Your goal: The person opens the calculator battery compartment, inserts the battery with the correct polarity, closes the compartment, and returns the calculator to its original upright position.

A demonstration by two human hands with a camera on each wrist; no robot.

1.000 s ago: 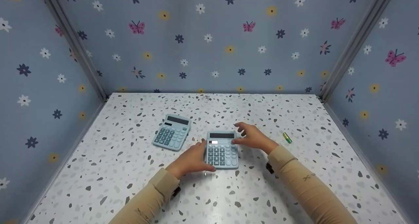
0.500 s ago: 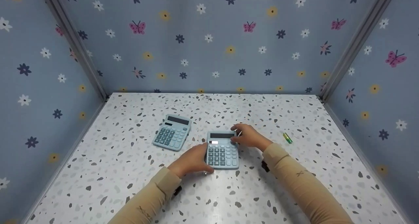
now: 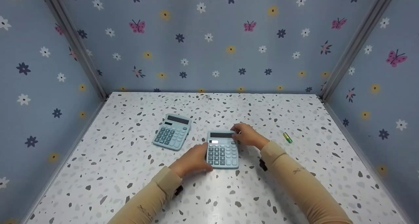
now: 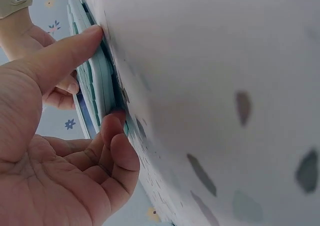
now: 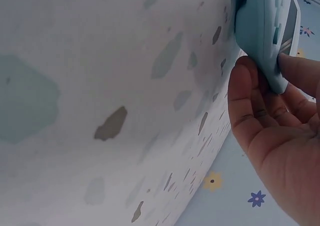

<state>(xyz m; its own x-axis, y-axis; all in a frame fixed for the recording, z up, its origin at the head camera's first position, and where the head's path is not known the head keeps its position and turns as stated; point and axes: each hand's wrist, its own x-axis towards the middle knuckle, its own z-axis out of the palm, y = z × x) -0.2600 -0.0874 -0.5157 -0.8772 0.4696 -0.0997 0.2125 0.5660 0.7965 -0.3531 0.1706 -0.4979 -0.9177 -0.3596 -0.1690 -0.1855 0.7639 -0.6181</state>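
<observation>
A light-blue calculator [image 3: 223,152] with a dark display lies face up between the two hands, its keys toward the person. My left hand [image 3: 195,158] holds its left side: the thumb [image 4: 82,41] is along the near corner and the curled fingertips [image 4: 120,141] are at the lower edge. At the upper right corner, my right hand [image 3: 248,135] pinches the calculator, thumb on the face beside the display and fingers under the edge, as the right wrist view shows. The right wrist view also shows the calculator's thicker underside [image 5: 250,28] close over the tabletop.
A second matching calculator [image 3: 172,132] lies slightly turned to the left. On the right rests a small green-and-yellow battery [image 3: 287,138]. The speckled white tabletop [image 3: 262,197] is enclosed by blue flowered panels [image 3: 209,53] at the back and both sides.
My right hand has moved slightly left and closed its thumb and fingers on the calculator's upper right corner. The left hand's fingers have drawn in at the left edge; the calculator has barely moved.
</observation>
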